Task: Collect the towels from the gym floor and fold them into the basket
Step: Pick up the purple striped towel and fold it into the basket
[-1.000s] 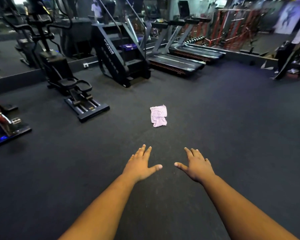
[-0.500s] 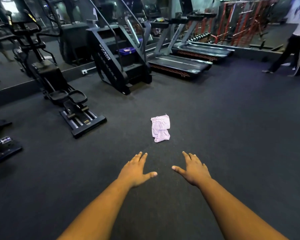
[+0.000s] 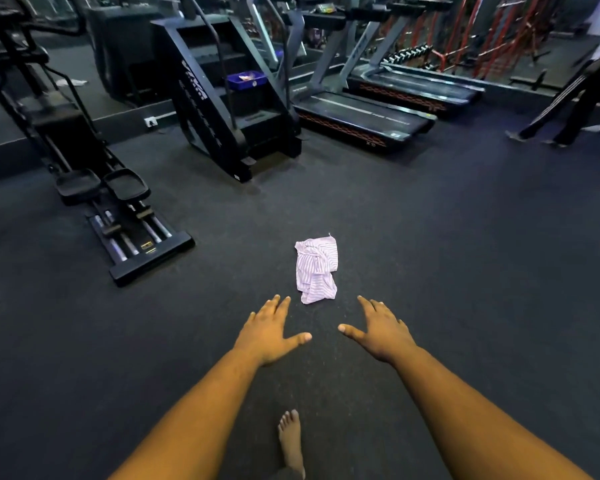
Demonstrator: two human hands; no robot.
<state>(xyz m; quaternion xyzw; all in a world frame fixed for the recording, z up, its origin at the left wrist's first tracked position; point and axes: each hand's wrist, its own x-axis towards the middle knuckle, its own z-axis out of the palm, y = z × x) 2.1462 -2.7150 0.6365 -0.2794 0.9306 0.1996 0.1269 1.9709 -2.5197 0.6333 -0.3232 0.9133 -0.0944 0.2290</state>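
The striped towel (image 3: 316, 269) lay crumpled on the dark gym floor (image 3: 465, 271) just beyond your fingertips — untouched. Your left hand (image 3: 269, 332) and right hand (image 3: 378, 332) reached toward it, palms down, fingers spread, holding nothing. Your bare foot (image 3: 290, 441) stood below — a stair climber (image 3: 229, 98) and treadmills (image 3: 361, 116) beyond.

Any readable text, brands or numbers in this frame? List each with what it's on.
White vertical lettering on the black stair-climber side panel: too blurred to read.
Small pale print on the near black treadmill's side rail: too small to read.
Striped lilac towel: no text.
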